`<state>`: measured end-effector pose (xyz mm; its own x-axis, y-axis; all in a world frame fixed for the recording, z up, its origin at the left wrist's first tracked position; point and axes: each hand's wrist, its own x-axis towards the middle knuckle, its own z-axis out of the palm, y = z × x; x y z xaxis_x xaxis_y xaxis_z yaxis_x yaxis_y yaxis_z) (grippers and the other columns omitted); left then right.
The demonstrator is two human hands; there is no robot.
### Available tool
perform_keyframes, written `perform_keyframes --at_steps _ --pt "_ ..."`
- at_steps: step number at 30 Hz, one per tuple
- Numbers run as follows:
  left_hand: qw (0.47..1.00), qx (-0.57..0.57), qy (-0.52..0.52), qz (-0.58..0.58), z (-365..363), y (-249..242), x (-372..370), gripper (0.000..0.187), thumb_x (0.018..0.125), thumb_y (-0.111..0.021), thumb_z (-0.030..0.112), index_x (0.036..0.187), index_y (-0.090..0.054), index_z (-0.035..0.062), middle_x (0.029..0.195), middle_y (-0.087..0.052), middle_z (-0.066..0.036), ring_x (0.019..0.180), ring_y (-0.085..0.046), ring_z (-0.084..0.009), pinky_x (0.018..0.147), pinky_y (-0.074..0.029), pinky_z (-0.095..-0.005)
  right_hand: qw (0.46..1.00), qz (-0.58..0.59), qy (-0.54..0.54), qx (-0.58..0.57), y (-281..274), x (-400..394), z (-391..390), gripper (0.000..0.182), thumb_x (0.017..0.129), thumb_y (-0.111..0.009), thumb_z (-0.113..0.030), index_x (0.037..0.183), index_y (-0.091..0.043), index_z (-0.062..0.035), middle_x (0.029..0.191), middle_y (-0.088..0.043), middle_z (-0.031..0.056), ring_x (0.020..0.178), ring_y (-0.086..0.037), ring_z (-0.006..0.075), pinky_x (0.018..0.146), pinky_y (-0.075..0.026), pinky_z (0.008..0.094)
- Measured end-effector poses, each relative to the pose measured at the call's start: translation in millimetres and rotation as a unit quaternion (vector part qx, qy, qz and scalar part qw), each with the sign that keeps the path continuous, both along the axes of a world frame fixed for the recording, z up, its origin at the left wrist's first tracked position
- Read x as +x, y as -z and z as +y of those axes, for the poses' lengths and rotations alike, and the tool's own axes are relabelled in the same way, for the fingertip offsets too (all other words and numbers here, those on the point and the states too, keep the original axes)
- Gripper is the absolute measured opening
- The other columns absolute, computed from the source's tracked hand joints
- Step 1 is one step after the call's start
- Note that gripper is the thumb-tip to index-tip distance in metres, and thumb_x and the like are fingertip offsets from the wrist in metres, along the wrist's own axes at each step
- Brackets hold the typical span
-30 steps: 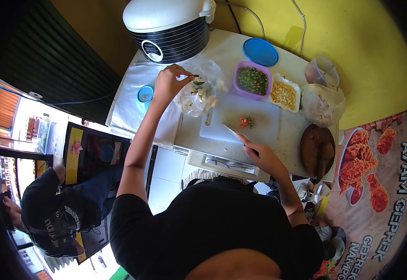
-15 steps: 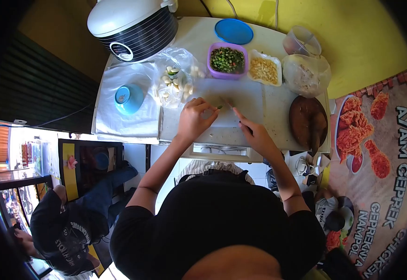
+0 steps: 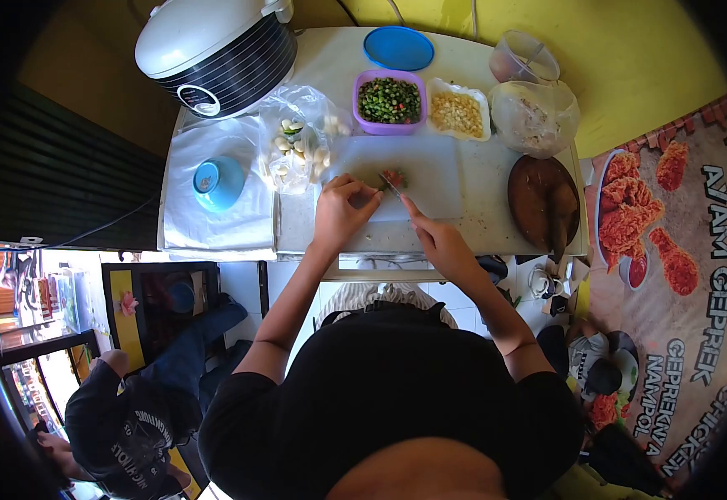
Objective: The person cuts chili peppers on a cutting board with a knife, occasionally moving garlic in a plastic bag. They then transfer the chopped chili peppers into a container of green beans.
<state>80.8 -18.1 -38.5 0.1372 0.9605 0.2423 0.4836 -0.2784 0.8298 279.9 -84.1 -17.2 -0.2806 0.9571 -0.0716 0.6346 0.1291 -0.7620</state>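
Note:
My left hand (image 3: 345, 212) is closed over the white cutting board (image 3: 437, 187), its fingertips pinching what looks like the end of a green chili, mostly hidden by the fingers. Just right of those fingertips, my right hand (image 3: 445, 248) grips a small knife (image 3: 393, 187), the blade slanting up and left over the board. Chopped green and red bits (image 3: 398, 177) lie around the blade. Beyond the board stands a purple tub (image 3: 389, 128) full of chopped green and red pieces. A white tray (image 3: 484, 125) of chopped pale-yellow bits is beside it.
Left are a clear bag of whitish cloves (image 3: 293, 150), an upturned blue bowl (image 3: 218, 183) on plastic sheets and a rice cooker (image 3: 222, 58). A blue lid (image 3: 398, 48) lies behind. Rightward are a tied plastic bag (image 3: 535, 117) and a brown mortar (image 3: 530, 196) with its pestle.
The knife has come left to my left fingertips, and its blade is now over the chopped bits. Reddish bits now show beside it. The whole view has shifted slightly.

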Motion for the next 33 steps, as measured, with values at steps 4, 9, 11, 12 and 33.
perform_keyframes --at_steps 4,9,11,12,33 --pt "1.000 0.006 -0.005 -0.010 -0.7 0.3 0.8 0.013 0.073 -0.076 0.014 0.076 -0.072 0.0022 0.075 -0.061 -0.008 0.068 -0.059 -0.0216 0.064 -0.048 -0.0326 0.984 -0.174 -0.001 0.032 6.8 -10.5 -7.0 0.074 0.086 -0.051 -0.001 0.150 -0.023 -0.0267 0.072 -0.059 0.0211 0.064 -0.062 0.0385 0.059 -0.049 0.0474" --pt "1.000 0.004 -0.009 -0.018 -1.4 3.1 0.4 0.013 0.073 -0.076 0.014 0.076 -0.071 0.0023 0.076 -0.062 -0.009 0.068 -0.059 -0.0223 0.065 -0.048 -0.0332 0.983 -0.182 -0.002 0.034 17.1 -15.0 -6.5 0.083 0.081 -0.052 0.002 0.151 -0.020 -0.0293 0.077 -0.060 0.0222 0.064 -0.061 0.0394 0.059 -0.049 0.0478" --pt "1.000 0.009 -0.008 -0.022 -0.7 4.3 -0.4 0.013 0.073 -0.076 0.014 0.076 -0.071 0.0024 0.076 -0.062 -0.009 0.068 -0.059 -0.0227 0.066 -0.048 -0.0334 0.983 -0.177 0.001 0.057 19.2 -13.5 -4.8 0.083 0.081 -0.052 0.002 0.151 -0.020 -0.0295 0.077 -0.060 0.0223 0.064 -0.061 0.0394 0.059 -0.049 0.0476" --pt "0.999 0.026 -0.007 -0.020 -1.0 5.0 -1.1 0.013 0.073 -0.075 0.014 0.076 -0.071 0.0027 0.076 -0.062 -0.009 0.069 -0.059 -0.0231 0.066 -0.048 -0.0337 0.985 -0.168 -0.005 0.043 16.4 -12.2 -4.1 0.081 0.082 -0.052 0.001 0.150 -0.021 -0.0293 0.077 -0.060 0.0220 0.064 -0.061 0.0391 0.060 -0.050 0.0474" --pt "0.997 0.058 -0.052 -0.009 -5.9 5.6 -16.5 0.010 0.075 -0.076 0.013 0.081 -0.073 0.0061 0.077 -0.065 -0.008 0.072 -0.061 -0.0234 0.068 -0.048 -0.0332 0.988 0.036 0.123 0.086 -31.2 41.8 28.7 0.052 0.095 -0.052 -0.011 0.145 -0.039 -0.0201 0.064 -0.051 0.0067 0.056 -0.048 0.0108 0.059 -0.045 0.0253"
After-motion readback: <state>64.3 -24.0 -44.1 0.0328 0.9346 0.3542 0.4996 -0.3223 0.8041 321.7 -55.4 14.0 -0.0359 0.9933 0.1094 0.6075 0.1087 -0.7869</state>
